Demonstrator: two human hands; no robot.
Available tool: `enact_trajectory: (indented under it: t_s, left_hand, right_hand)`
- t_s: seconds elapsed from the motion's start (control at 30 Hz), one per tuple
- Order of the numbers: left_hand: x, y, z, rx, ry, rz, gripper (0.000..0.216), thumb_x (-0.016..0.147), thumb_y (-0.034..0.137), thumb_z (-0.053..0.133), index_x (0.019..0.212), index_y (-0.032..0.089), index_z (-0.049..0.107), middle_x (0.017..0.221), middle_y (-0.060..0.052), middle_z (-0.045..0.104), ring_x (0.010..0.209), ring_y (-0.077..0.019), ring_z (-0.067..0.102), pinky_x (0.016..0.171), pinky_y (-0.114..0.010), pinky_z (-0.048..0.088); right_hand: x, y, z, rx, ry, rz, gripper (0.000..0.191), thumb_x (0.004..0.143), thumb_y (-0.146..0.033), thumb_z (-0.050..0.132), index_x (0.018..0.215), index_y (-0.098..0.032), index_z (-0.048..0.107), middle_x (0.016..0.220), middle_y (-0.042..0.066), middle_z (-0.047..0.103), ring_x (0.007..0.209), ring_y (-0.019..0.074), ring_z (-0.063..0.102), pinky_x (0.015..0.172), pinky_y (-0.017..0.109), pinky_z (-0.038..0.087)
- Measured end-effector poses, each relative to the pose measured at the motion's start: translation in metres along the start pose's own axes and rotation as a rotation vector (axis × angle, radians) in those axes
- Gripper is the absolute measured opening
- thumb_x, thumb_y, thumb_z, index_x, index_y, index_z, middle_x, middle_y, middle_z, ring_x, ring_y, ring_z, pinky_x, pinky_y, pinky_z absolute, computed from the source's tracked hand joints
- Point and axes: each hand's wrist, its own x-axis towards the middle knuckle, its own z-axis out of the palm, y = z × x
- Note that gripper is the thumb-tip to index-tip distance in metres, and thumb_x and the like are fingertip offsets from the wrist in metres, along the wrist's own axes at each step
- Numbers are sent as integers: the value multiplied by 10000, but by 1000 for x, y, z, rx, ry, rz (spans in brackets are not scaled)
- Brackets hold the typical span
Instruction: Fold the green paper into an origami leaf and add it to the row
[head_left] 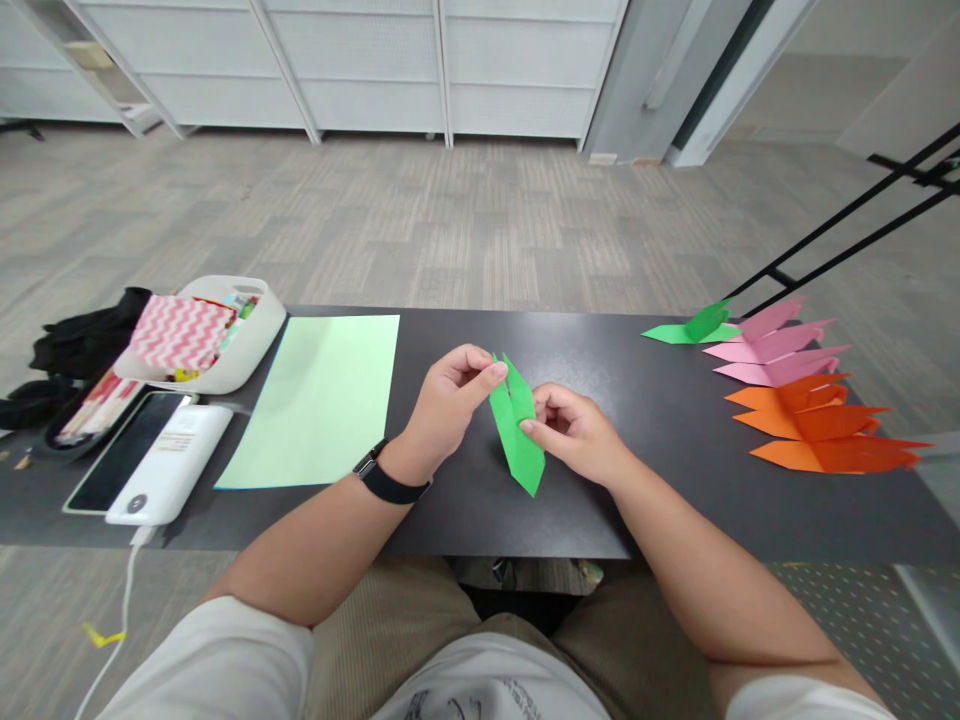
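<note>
A bright green folded paper (520, 440), long and pointed with a slit down its upper part, is held up over the dark table. My left hand (454, 400) pinches its upper left tip between thumb and finger. With thumb and curled fingers, my right hand (574, 432) grips its right edge lower down. At the right of the table stands a finished-looking green paper figure (694, 327). Beside it are several pink paper figures (776, 345) and several orange paper figures (821, 425) in a row.
A stack of light green paper sheets (322, 400) lies left of my hands on the dark table (592, 350). Farther left are a white basket (251, 340) with packets, a phone (124, 455), a white power bank (171, 465) with a cable, and a black bag (82, 340).
</note>
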Motion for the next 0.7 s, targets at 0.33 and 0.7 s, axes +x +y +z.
enact_trajectory:
  t_s: [0.33, 0.7]
  left_hand:
    - [11, -20, -12, 239, -28, -36, 276, 944, 420, 789, 1007, 202, 631, 782, 40, 630, 685, -111, 592, 665, -251, 470]
    - [20, -41, -20, 1106, -240, 47, 62, 990, 223, 701, 964, 229, 645, 818, 1, 712, 788, -201, 647, 751, -334, 459]
  right_hand:
    - [4, 14, -2, 58, -94, 219, 355, 918, -537, 784, 974, -243, 592, 781, -43, 651, 639, 135, 640, 569, 274, 570]
    - [10, 30, -7, -860, 65, -169, 283, 1001, -346, 699, 1263, -255, 754, 1225, 123, 700, 1172, 314, 645, 1061, 516, 525]
